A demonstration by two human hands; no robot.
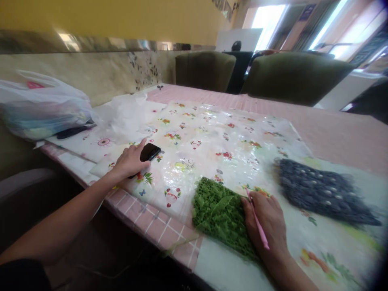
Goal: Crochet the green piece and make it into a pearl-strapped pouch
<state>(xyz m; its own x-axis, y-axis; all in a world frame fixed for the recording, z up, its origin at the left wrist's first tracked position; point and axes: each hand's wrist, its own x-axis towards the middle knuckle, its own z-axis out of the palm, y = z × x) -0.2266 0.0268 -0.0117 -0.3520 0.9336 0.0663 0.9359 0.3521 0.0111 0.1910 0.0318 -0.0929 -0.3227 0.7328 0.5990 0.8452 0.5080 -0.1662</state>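
Note:
My left hand [131, 161] reaches out over the table and grips a dark phone [150, 152] between thumb and fingers. A pink crochet hook [257, 221] is in my right hand [268, 222], slanting across the fingers. That same hand rests on the right end of a green crocheted piece [222, 214], which lies near the table's front edge. A thin light green strand of yarn [182, 243] runs from the piece over the edge. Right of my right hand lies a dark grey fuzzy knitted piece [323, 190] with pearl-like beads.
A fruit-patterned plastic cover [197, 129] lies over a pink checked tablecloth [160, 227]. At the left sit a filled plastic bag [45, 109], a dark object [74, 130] and crumpled clear plastic [127, 113]. Green chairs [206, 68] stand behind the table.

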